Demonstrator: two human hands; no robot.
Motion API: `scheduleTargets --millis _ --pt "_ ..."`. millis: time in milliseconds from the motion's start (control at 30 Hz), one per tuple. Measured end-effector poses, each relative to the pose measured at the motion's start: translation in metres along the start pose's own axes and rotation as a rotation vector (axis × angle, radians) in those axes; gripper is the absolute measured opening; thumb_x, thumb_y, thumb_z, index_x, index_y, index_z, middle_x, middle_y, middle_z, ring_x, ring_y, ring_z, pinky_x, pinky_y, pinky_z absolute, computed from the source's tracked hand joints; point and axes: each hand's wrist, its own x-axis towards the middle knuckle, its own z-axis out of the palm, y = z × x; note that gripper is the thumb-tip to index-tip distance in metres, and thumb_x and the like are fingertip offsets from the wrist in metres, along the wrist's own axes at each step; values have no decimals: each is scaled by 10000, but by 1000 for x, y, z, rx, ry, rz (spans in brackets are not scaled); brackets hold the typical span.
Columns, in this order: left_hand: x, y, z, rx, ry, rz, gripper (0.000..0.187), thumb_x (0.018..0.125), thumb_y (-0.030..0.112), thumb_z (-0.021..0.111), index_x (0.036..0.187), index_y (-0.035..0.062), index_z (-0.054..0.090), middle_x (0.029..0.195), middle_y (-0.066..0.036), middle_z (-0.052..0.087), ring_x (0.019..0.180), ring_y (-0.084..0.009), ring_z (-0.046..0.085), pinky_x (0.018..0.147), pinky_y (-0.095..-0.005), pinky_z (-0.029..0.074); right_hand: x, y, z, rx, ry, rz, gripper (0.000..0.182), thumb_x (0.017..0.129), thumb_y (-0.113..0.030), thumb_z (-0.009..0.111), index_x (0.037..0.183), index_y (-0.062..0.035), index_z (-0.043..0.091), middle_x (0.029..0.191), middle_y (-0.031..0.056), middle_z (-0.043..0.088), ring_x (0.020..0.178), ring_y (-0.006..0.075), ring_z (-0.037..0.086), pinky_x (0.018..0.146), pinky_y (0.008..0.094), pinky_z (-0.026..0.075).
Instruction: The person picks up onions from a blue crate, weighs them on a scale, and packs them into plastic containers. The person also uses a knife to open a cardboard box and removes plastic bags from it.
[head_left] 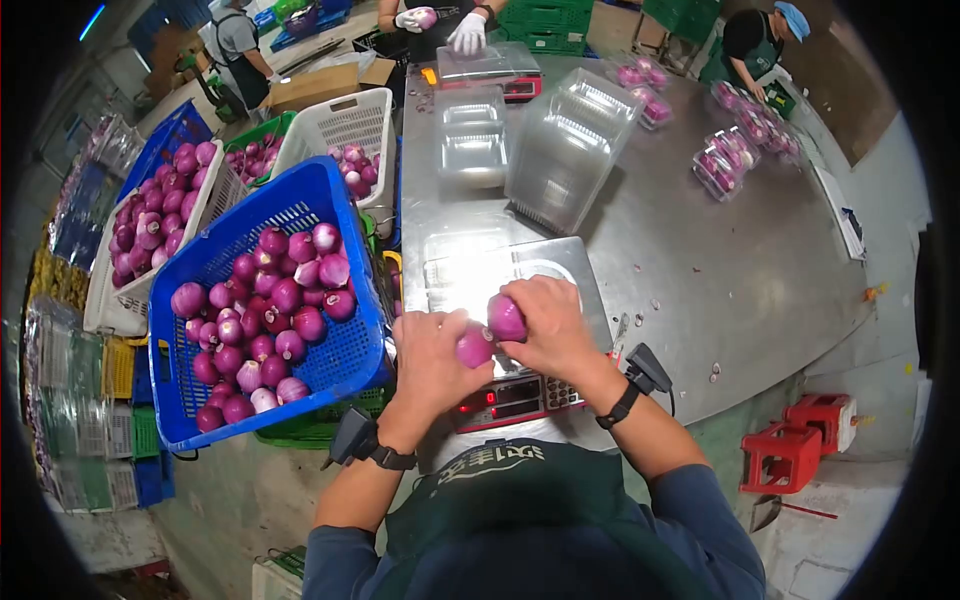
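My left hand (437, 360) is closed around a red onion (475, 345). Another red onion (507, 317) is gripped in my right hand (550, 325), close beside the first. Both hands are over a digital scale (540, 262) with a steel top and a red-lit display (491, 398). Whether anything lies on the scale's plate under my hands is partly hidden by them and by glare. To my left, a blue crate (342, 190) holds many peeled red onions (272, 315).
Stacked clear plastic trays (570, 150) stand beyond the scale on the steel table (690, 290). Packed onion trays (725, 162) lie at the far right. White crates (385, 110) of onions stand behind the blue one. Co-workers are across the table; one gloved hand (467, 33) is near another scale (522, 88). Red stools (780, 458) stand right.
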Motion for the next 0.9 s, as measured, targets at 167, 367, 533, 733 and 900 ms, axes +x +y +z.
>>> scheduleTargets --millis 167,367,533,733,900 --pt "-11 -5 23 44 -12 -29 491 662 283 833 1105 157 662 1106 -143 607 1089 -370 519 956 -504 401 -8 7 6 -177 -88 -9 638 662 -256 874 1231 -130 616 1191 81 623 1216 317 537 1031 557 338" --pt "-7 -6 42 -185 -54 75 695 687 232 861 1304 64 590 1371 -234 498 1252 -444 458 1089 -539 390 -35 15 -18 -135 -116 101 650 671 -303 877 1243 -130 621 1183 94 612 1214 310 532 1072 561 335" --pt "-13 -4 36 -276 -8 -30 737 729 252 872 1365 44 563 1451 -242 467 1330 -431 435 1135 -516 365 -48 25 -33 5 14 222 625 716 -345 892 1230 -101 635 1179 116 624 1154 325 577 1048 486 419" --pt "-77 -1 25 -622 -48 -535 851 835 181 848 1537 23 393 1489 -192 443 1348 -304 474 1105 -439 446 -50 63 -34 242 173 626 461 849 -317 844 1150 -1 696 1060 145 663 934 241 654 815 363 537" --pt "-115 -7 15 -975 -69 -875 699 888 119 807 1472 -10 445 1330 -157 557 977 -160 643 829 -299 559 -24 102 -5 396 144 707 566 881 -359 820 1255 43 685 1101 146 687 909 214 656 819 335 538"
